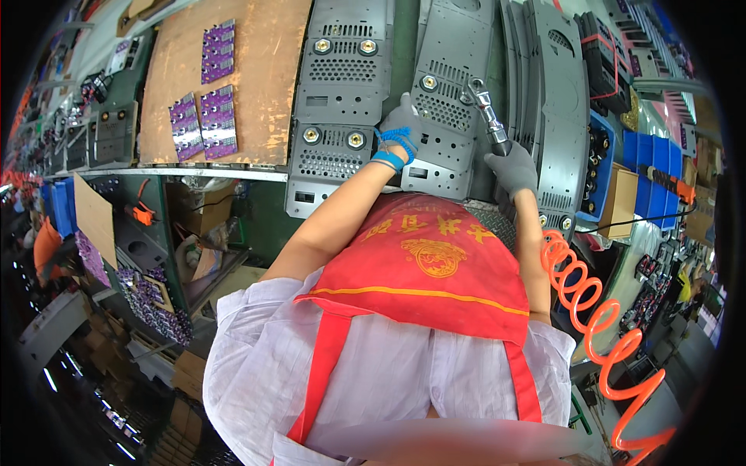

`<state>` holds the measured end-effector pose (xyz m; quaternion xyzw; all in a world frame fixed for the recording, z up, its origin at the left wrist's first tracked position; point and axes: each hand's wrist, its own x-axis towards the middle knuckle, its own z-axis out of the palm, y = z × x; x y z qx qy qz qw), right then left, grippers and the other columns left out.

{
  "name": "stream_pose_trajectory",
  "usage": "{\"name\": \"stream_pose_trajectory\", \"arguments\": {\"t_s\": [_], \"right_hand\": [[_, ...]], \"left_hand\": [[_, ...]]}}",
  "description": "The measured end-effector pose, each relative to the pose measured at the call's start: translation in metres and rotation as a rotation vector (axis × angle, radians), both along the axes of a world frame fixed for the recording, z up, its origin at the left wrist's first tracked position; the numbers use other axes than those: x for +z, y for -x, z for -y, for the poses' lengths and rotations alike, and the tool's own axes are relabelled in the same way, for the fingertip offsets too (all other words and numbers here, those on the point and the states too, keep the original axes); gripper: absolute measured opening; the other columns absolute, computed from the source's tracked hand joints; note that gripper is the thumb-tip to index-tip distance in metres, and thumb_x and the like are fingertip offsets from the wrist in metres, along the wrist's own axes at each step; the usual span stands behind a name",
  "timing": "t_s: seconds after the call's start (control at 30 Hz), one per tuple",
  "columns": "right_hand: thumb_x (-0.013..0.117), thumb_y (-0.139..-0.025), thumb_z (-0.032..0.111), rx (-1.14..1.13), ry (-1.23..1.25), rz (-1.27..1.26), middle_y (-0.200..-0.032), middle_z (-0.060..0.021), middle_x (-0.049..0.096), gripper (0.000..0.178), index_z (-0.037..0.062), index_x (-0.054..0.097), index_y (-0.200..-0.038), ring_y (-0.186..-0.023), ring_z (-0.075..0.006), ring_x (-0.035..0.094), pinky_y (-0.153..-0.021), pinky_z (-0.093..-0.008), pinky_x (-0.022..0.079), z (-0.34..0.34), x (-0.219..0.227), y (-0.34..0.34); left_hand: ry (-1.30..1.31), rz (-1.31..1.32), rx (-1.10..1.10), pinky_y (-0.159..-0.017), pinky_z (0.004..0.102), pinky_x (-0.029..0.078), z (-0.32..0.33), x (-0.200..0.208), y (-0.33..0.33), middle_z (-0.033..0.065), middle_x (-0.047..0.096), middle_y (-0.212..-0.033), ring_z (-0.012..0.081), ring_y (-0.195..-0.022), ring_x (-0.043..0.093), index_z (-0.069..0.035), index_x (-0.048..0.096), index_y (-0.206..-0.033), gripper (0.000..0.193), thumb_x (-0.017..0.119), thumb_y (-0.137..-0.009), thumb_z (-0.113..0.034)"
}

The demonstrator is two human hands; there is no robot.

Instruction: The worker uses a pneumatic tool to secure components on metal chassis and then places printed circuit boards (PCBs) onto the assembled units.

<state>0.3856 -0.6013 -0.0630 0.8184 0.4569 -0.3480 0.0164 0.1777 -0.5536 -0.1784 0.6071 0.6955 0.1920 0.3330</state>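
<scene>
My right hand [514, 168], in a grey glove, is wrapped around the dark handle of an air ratchet wrench [491, 120]. The wrench's shiny head lies over the right side of a perforated grey metal panel [440, 149], where it hides what is beneath. A brass nut [428, 82] shows on that panel, left of the head. My left hand [399, 123], gloved in grey with a blue band at the wrist, grips the panel's left edge; some of its fingers are hidden. Left of it lie two similar panels [343, 91], each with two brass nuts.
Several purple circuit boards [218, 51] lie on a wooden board [264, 78] at the left. More grey panels [561, 93] are stacked at the right, beside a blue bin [597, 167]. An orange coiled hose [588, 299] hangs near my right arm.
</scene>
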Motion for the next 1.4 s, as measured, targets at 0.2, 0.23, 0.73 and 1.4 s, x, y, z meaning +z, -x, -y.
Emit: {"name": "stream_pose_trajectory", "arguments": {"t_s": [0.2, 0.23, 0.73, 1.4], "right_hand": [[0.067, -0.073, 0.032, 0.123, -0.080, -0.055, -0.093, -0.0179, 0.067, 0.039, 0.0070, 0.063, -0.102, -0.089, -0.0344, 0.064, -0.079, -0.0408, 0.048, -0.019, -0.019, 0.022], [0.065, -0.073, 0.032, 0.171, -0.074, -0.015, -0.094, -0.0186, 0.067, 0.039, 0.0068, 0.063, -0.103, -0.091, -0.0350, 0.064, -0.080, -0.0409, 0.049, -0.025, -0.023, 0.028], [0.062, -0.074, 0.031, 0.206, -0.012, 0.079, -0.100, -0.0196, 0.067, 0.038, 0.0066, 0.064, -0.103, -0.096, -0.0353, 0.063, -0.084, -0.0414, 0.049, -0.031, -0.028, 0.039], [0.063, -0.075, 0.029, 0.214, 0.024, 0.129, -0.103, -0.0208, 0.066, 0.037, 0.0062, 0.064, -0.105, -0.099, -0.0360, 0.062, -0.086, -0.0420, 0.049, -0.033, -0.024, 0.034]], "left_hand": [[0.093, -0.035, -0.054, -0.069, 0.0516, 0.050, -0.012, -0.004, 0.000, 0.0254, 0.064, -0.085, 0.0436, -0.080, 0.062, -0.002, 0.050, -0.103, 0.024, 0.045, -0.089, -0.022], [0.086, -0.033, -0.067, -0.069, 0.0513, 0.050, -0.011, -0.005, 0.000, 0.0254, 0.064, -0.084, 0.0437, -0.080, 0.062, -0.002, 0.050, -0.109, 0.029, 0.046, -0.089, -0.022], [0.115, 0.031, 0.018, -0.073, 0.0528, 0.049, -0.004, 0.005, 0.001, 0.0234, 0.065, -0.091, 0.0433, -0.088, 0.062, -0.005, 0.048, -0.103, 0.026, 0.040, -0.097, -0.029], [0.057, 0.004, 0.038, -0.072, 0.0517, 0.049, 0.000, -0.007, -0.002, 0.0217, 0.066, -0.091, 0.0413, -0.086, 0.063, -0.005, 0.052, -0.117, 0.034, 0.040, -0.096, -0.028]]}}
